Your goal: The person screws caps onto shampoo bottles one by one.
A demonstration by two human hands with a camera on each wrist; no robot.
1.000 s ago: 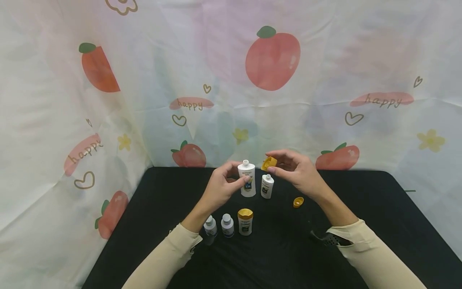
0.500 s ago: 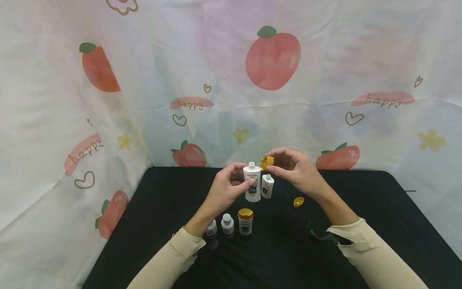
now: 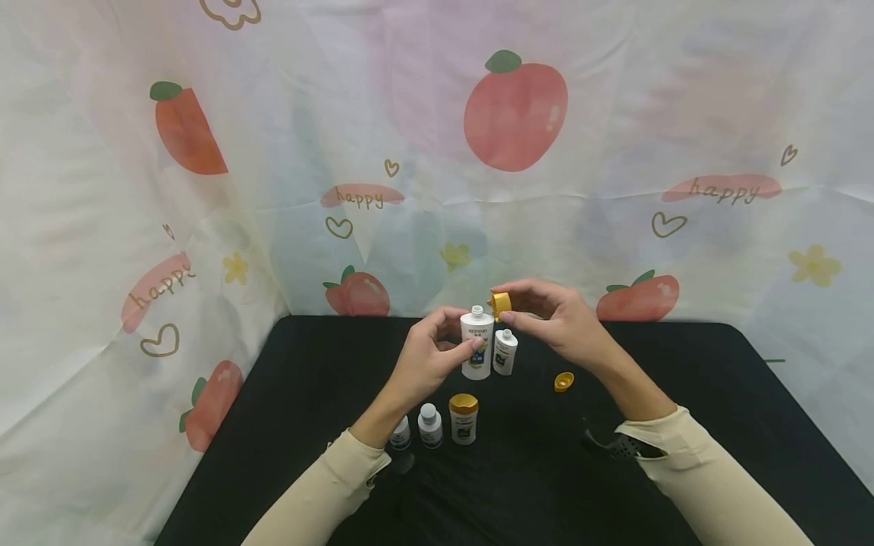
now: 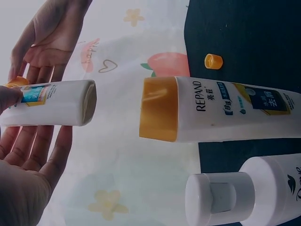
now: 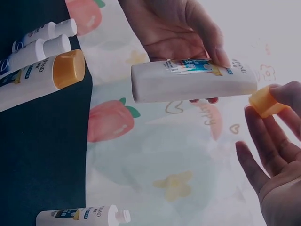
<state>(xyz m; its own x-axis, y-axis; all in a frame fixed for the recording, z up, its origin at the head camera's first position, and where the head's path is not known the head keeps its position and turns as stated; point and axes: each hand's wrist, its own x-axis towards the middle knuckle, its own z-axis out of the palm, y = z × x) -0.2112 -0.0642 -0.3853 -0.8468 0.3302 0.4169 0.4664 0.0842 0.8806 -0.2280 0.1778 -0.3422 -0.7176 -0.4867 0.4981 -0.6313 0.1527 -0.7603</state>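
My left hand (image 3: 432, 350) grips a white shampoo bottle (image 3: 476, 356) by its sides, thumb across the front label. The bottle is upright, its narrow neck uncovered at the top. Between thumb and fingers, my right hand (image 3: 556, 311) pinches a yellow cap (image 3: 501, 303) beside that neck, slightly to its right. In the right wrist view the cap (image 5: 265, 101) is close to the neck end of the bottle (image 5: 193, 82). Behind and to the right stands a second, smaller-looking white bottle (image 3: 505, 353), its neck also bare.
On the black table (image 3: 328, 364), another yellow cap (image 3: 564, 381) lies at the right. Nearer me stand a white bottle with a yellow cap (image 3: 464, 419) and a white-capped bottle (image 3: 430, 426). A further white bottle (image 3: 400, 434) is partly behind my left forearm. A printed curtain (image 3: 437, 152) hangs behind.
My left hand has brought its bottle to the right, towards the cap. My right hand has turned the cap, whose opening faced the camera before, and moved it slightly left to the neck.
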